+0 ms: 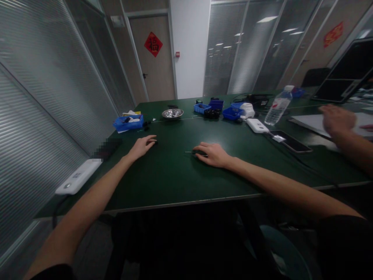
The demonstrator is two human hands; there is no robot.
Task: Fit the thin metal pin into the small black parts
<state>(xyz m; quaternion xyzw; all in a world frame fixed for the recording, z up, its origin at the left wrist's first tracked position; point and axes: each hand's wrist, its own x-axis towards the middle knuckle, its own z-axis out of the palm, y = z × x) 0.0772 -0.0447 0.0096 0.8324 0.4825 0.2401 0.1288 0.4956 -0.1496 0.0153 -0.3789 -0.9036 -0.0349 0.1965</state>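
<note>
Centre of frame, on the green worktop (pixel 175 179), my right hand (pixel 215 154) grips a slim dark tool (pixel 199 153); left of centre, my left hand (pixel 141 147) meets a small dark piece (pixel 156 142), its fingers' hold unclear.

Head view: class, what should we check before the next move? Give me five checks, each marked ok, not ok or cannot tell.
1. Thin rod at the right hand's fingers: ok, it points leftward.
2. Right hand's grip firm: cannot tell, the fingers hide it.
3. Small dark thing held by the left hand: cannot tell, it shows only at the fingertips.
4. Bottle capped: ok.
5. Table free of others' hands: not ok, another person's hand is at the right.
</note>
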